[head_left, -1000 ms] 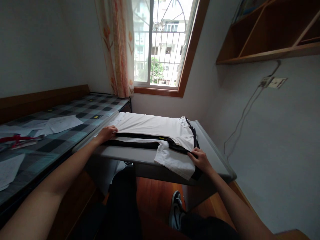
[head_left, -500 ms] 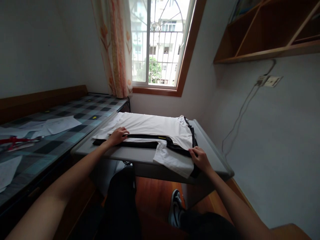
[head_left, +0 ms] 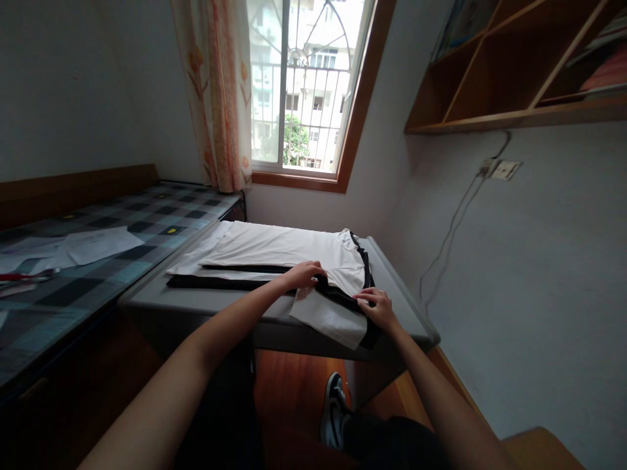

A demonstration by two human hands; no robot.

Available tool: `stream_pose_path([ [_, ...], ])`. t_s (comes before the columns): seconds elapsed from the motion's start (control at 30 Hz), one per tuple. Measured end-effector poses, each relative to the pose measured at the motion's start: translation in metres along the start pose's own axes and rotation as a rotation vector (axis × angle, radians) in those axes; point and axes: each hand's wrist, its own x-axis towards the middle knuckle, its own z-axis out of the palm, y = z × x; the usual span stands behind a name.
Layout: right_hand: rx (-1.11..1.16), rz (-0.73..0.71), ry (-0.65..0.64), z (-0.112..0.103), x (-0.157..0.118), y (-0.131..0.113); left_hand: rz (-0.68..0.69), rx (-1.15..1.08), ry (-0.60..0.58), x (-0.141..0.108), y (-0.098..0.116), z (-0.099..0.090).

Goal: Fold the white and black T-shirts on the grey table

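Observation:
White shirts [head_left: 279,243] lie on the grey table [head_left: 392,281], layered with black cloth [head_left: 220,283] that shows along their near edges. A white sleeve [head_left: 333,318] hangs over the table's front edge. My left hand [head_left: 304,274] is at the near edge of the top white shirt, where the sleeve begins, its fingers closed on the edge of the cloth. My right hand [head_left: 378,307] is at the right end of the stack, fingers pinched on the black and white cloth near the sleeve's edge.
On the left, a checkered bed [head_left: 196,202] holds loose papers [head_left: 102,247] and a red object [head_left: 24,276]. A window [head_left: 304,98] with a curtain [head_left: 223,98] is ahead. Wooden shelves [head_left: 509,65] hang at upper right, above a wall socket [head_left: 504,170] with a cable.
My left hand has moved right along the cloth's near edge, from the left part to the start of the sleeve. My right hand stays at the right end. The view has shifted slightly.

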Motion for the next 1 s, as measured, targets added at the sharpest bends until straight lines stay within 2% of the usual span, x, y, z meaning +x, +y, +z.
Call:
stream_pose_path([
  [0.27,0.043,0.010,-0.013,0.003,-0.001,0.003,0.060,0.067,-0.042,0.001,0.010,0.007],
  [0.5,-0.017,-0.135,-0.020,0.002,-0.006,-0.005,-0.009,0.059,-0.075,0.000,0.012,0.003],
  [0.6,-0.036,-0.191,-0.042,0.001,-0.006,-0.008,-0.123,0.078,-0.073,0.003,0.017,0.003],
  [0.7,0.037,-0.197,-0.072,-0.001,-0.006,-0.010,-0.262,0.100,-0.024,0.008,0.022,0.004],
  [0.8,0.167,-0.152,-0.066,-0.002,-0.004,-0.008,-0.202,0.112,-0.019,0.013,0.025,0.008],
  [0.93,0.155,-0.027,0.159,0.001,0.001,0.003,-0.050,0.091,-0.028,0.018,0.024,0.014],
  [1.0,0.147,0.045,0.202,0.004,0.005,0.011,0.009,0.076,-0.022,0.020,0.022,0.017],
])
